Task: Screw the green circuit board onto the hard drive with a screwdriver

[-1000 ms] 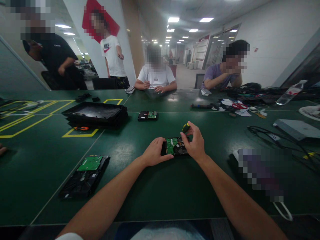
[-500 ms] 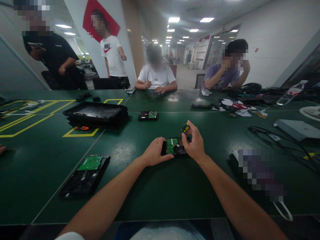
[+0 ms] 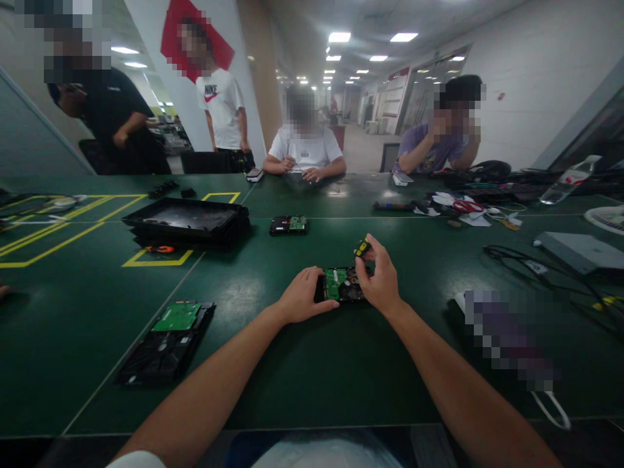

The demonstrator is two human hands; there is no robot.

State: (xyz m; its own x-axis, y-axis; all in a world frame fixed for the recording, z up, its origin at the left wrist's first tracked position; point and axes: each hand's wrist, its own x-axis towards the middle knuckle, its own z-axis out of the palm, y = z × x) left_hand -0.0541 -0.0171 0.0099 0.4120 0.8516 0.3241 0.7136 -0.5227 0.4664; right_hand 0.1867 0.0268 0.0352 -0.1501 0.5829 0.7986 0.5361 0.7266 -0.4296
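Observation:
A hard drive (image 3: pixel 335 284) with a green circuit board facing up lies on the green table in front of me. My left hand (image 3: pixel 303 297) grips its left end, fingers at the far edge and thumb along the near edge. Over the right end, my right hand (image 3: pixel 381 278) pinches the black and yellow handle of a screwdriver (image 3: pixel 362 248). The handle stands up, slightly tilted; the tip is hidden behind my fingers. Nearer me on the left rests a larger hard drive (image 3: pixel 166 344), board up. A third hard drive (image 3: pixel 288 225) sits farther back.
Black trays (image 3: pixel 188 218) are stacked at the back left, with an orange-handled tool (image 3: pixel 160 249) beside them. On the right are black cables (image 3: pixel 526 263), a grey box (image 3: pixel 580 252), a blurred-out pouch-like item (image 3: pixel 509 338) and a bottle (image 3: pixel 568 182). Several people are across the table.
The screwdriver handle has turned slightly in my right fingers, showing more yellow. My left hand and the hard drive stay in place. A standing person in white has lowered an arm.

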